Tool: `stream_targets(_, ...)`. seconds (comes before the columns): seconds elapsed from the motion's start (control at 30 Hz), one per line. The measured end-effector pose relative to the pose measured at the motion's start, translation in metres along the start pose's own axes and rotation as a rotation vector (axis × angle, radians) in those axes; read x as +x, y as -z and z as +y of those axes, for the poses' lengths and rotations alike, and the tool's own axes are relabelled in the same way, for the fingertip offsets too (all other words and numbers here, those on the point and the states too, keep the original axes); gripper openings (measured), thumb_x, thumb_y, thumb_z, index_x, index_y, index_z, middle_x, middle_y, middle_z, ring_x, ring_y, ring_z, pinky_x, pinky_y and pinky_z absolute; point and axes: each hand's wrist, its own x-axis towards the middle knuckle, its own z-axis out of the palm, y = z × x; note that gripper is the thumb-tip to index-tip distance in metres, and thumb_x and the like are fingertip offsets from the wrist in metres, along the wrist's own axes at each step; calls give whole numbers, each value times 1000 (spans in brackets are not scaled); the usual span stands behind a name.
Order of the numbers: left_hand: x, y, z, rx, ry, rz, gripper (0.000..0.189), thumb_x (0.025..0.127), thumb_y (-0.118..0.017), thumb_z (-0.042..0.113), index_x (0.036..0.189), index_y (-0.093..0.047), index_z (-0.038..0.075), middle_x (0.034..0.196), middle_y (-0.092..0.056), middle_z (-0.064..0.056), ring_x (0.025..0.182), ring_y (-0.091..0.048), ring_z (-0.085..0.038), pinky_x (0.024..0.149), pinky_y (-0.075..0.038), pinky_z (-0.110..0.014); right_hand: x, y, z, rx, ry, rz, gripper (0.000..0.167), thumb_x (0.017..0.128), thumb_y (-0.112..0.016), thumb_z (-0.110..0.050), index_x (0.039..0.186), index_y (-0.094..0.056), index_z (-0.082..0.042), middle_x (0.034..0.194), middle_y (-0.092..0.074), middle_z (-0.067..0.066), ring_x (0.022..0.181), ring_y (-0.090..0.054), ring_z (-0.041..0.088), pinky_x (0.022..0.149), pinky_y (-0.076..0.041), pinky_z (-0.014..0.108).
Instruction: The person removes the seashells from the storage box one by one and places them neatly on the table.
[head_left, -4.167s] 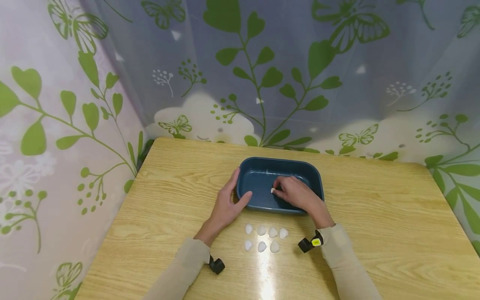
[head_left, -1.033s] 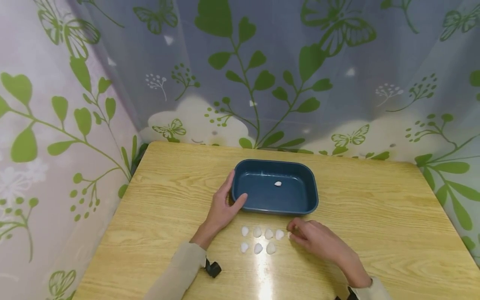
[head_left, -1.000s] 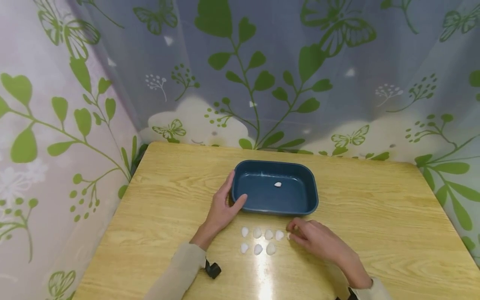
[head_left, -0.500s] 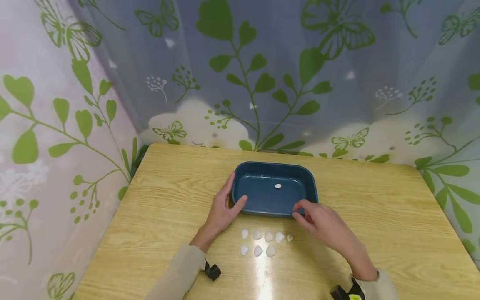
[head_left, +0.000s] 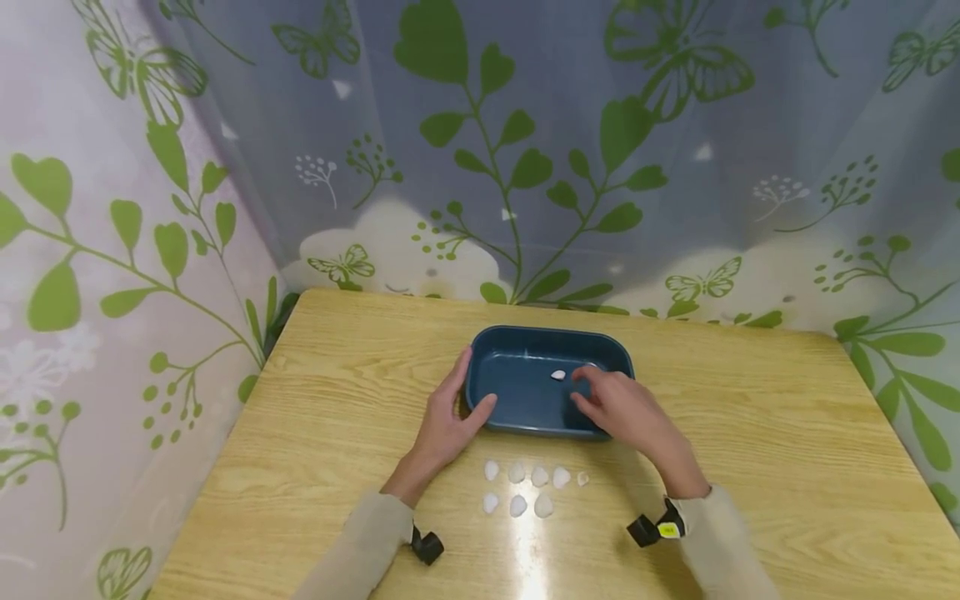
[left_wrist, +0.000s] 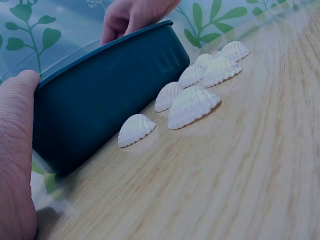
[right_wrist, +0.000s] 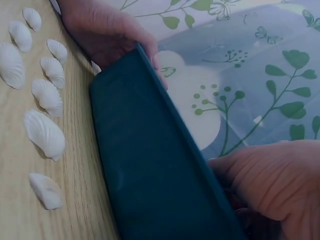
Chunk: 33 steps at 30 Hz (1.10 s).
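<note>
In the head view, my left hand (head_left: 442, 421) holds the left end of a dark blue rectangular basin (head_left: 517, 429), thumb at the near wall and fingers along the left side. My right hand (head_left: 633, 417) reaches over the basin's right part, thumb and forefinger apart with nothing between them. A small white seashell (head_left: 558, 375) lies on the basin floor just left of those fingertips. Scallop-like white shells (left_wrist: 192, 107) form two rows on the table in front of the basin. The far row ends at the right in a smaller shell (head_left: 582, 478).
The basin stands on a light wood-grain table (head_left: 360, 358). A curtain (head_left: 562, 242) printed with leaves and butterflies hangs behind it, and another patterned cloth (head_left: 135, 350) is at the left. Each wrist carries a small black camera (head_left: 427, 547).
My right hand has let go of the small shell at the right end of the far row and moved up over the basin. The left hand stays at the basin.
</note>
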Motion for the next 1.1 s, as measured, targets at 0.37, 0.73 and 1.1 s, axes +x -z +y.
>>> stream_targets(0.37, -2, 1, -2, 17, 2, -2, 81, 102, -69, 28, 167, -24, 13, 171, -27, -4, 158, -24, -23, 127, -25, -47, 28, -16, 8, -39, -30, -67, 35, 102, -68, -17, 132, -65, 1, 56, -46, -4, 47, -40, 11, 45, -31, 27)
stream_targets(0.73, -2, 1, -2, 24, 10, -16, 80, 103, -67, 32, 167, -23, 14, 171, -26, -8, 158, -24, -25, 127, -25, -48, 35, -22, 8, -68, -58, -115, 28, 103, -67, -14, 129, -69, -5, 92, -73, 9, 58, -50, 15, 48, -35, 28)
stream_targets(1.1, -1, -1, -2, 9, 12, 4, 81, 100, -72, 19, 166, -25, 9, 170, -28, -9, 157, -26, -24, 127, -26, -48, 36, -21, 5, -89, -44, -102, 8, 101, -68, -11, 104, -76, -8, 91, -73, 5, 69, -61, 16, 58, -53, 34)
